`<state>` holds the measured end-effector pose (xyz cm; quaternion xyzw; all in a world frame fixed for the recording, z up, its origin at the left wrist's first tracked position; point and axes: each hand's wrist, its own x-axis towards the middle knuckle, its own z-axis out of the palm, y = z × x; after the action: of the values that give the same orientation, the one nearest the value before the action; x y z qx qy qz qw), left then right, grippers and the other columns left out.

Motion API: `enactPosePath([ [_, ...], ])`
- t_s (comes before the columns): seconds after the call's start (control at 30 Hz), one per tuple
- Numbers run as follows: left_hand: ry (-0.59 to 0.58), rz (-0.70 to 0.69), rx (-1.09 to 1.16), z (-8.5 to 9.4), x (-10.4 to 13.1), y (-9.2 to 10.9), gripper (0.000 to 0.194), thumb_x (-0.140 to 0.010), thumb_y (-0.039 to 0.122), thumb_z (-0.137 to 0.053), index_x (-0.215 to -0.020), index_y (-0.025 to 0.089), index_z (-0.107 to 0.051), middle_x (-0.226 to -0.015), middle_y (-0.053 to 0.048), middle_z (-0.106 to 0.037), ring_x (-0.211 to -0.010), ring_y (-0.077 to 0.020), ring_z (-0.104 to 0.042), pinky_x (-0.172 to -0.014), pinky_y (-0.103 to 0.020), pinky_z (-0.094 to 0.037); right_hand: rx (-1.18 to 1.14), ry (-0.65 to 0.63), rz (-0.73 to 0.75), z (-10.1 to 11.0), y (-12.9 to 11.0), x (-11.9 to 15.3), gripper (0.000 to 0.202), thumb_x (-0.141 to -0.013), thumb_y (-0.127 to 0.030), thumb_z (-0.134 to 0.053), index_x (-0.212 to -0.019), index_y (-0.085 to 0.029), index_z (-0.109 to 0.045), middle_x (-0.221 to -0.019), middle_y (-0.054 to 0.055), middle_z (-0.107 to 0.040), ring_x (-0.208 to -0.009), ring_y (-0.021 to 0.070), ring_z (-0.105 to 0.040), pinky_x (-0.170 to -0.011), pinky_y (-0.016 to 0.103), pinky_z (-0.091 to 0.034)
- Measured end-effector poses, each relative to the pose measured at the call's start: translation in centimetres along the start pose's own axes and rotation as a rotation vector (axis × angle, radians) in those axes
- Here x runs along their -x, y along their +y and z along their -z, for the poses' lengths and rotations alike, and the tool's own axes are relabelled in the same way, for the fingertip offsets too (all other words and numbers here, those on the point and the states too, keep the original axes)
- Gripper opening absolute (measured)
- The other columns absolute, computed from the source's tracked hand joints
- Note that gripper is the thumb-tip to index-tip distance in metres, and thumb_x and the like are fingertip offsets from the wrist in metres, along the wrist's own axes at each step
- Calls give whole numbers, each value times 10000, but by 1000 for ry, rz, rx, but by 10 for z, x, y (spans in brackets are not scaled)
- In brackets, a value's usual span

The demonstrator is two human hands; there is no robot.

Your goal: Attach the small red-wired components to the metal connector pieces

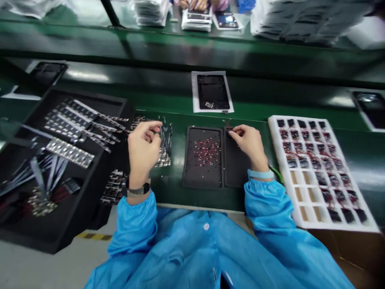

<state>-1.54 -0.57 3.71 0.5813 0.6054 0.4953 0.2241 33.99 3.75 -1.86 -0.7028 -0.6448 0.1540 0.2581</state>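
My left hand (143, 148) hovers over a pile of small metal-and-ribbon flex cables (164, 154), its fingers loosely curled, thumb and index apart, nothing visible between them. With closed fingertips, my right hand (248, 142) pinches a small black part with thin reddish wires (227, 124) above the far end of the right black tray (236, 164). Much of the part is hidden by the fingers. Beside it, the left black tray (192, 176) holds many tiny parts with red wires (207, 152). Beyond the trays, a black tablet-like device (213, 90) lies on a white sheet.
At right stands a white foam tray (296, 214) with black wired parts in many pockets. A green-handled tool (276, 174) lies by my right wrist. A large black bin (64, 224) of flex strips is at left. Another person's hands (195, 5) work on the upper shelf.
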Motion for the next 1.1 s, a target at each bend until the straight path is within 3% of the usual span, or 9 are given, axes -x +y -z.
enactPosePath([
  [0.1,-60,104,-119,16,32,-43,359,-795,25,-534,-1025,175,-766,-942,-36,-692,-661,-131,-560,-639,-265,-457,56,-12,-36,-20,7,-11,189,-808,-344,-771,-901,-186,-725,-832,83,-733,-793,260,-660,-762,376,-487],
  [0.2,-122,141,-222,28,58,-65,395,-827,6,-478,-1047,185,-753,-993,-56,-690,-804,-183,-630,-785,-314,-519,-8,-18,-63,-28,21,-17,226,-779,-345,-784,-919,-184,-709,-826,67,-713,-739,226,-633,-718,351,-474],
  [0.4,-204,82,-485,30,85,-76,322,-919,106,-560,-1192,187,-710,-1145,-119,-663,-1085,-320,-602,-1009,-489,-514,-60,35,-60,-24,27,-17,283,-778,-249,-747,-1051,-174,-740,-820,39,-692,-663,173,-572,-681,323,-456],
  [0.53,-228,38,-598,27,88,-81,263,-946,175,-622,-1194,189,-707,-1147,-137,-618,-1089,-339,-578,-996,-509,-519,-216,193,-72,-18,16,-12,115,-829,-244,-746,-911,-165,-735,-741,49,-678,-634,163,-578,-639,312,-445],
  [0.63,-211,25,-575,28,85,-82,165,-929,167,-664,-1088,194,-694,-1133,-129,-625,-1082,-333,-577,-978,-503,-517,-476,232,-96,-12,7,-7,133,-844,-276,-774,-846,-169,-695,-694,41,-666,-585,144,-573,-589,291,-431],
  [0.73,-217,19,-454,29,82,-79,88,-917,135,-677,-939,212,-641,-1058,-92,-677,-1049,-303,-612,-957,-465,-513,-709,101,-101,-6,-4,1,215,-856,-341,-806,-841,-178,-667,-713,48,-698,-605,149,-623,-584,277,-458],
  [0.83,-231,28,-262,28,80,-72,104,-931,123,-656,-898,218,-628,-972,-45,-722,-960,-239,-670,-884,-382,-518,-850,-132,-65,-5,-16,10,266,-854,-384,-839,-947,-176,-701,-788,60,-755,-706,180,-704,-706,307,-554],
  [0.93,-209,77,-118,28,78,-60,49,-946,181,-671,-914,217,-666,-976,-33,-749,-914,-204,-688,-855,-343,-512,-878,-273,-29,-8,-31,20,272,-883,-404,-828,-1003,-180,-732,-806,52,-774,-726,184,-722,-771,326,-584],
  [1.1,-168,190,182,18,61,-42,53,-918,247,-727,-924,201,-702,-942,-45,-736,-891,-194,-681,-840,-323,-524,-887,-474,-48,-22,-58,37,323,-880,-489,-829,-923,-191,-712,-719,46,-756,-644,188,-703,-696,325,-591],
])
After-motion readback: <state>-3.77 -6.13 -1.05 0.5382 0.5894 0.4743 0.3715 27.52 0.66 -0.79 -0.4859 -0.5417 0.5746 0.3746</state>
